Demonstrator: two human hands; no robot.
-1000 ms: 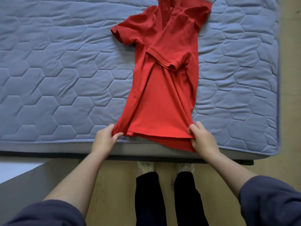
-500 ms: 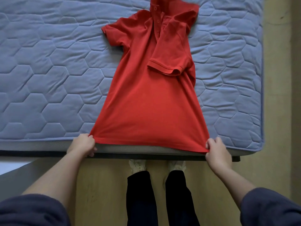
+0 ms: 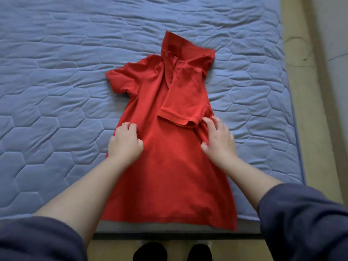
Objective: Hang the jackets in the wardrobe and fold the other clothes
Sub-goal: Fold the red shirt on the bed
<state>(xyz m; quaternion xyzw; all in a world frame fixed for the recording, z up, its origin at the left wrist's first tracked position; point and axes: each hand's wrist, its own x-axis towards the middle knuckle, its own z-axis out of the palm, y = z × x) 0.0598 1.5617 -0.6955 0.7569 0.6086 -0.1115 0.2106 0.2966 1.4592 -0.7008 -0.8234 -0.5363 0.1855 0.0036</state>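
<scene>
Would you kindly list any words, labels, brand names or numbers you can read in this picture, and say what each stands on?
No text can be read anywhere in this view.
The red polo shirt is plain, with no print or logo showing.
Its buttons are too small to show any marking.
The blue quilted mattress cover has a stitched pattern only, with no label in view.

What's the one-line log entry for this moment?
red polo shirt on blue mattress | left hand: curled at its left edge | right hand: on shirt beside folded sleeve
</scene>
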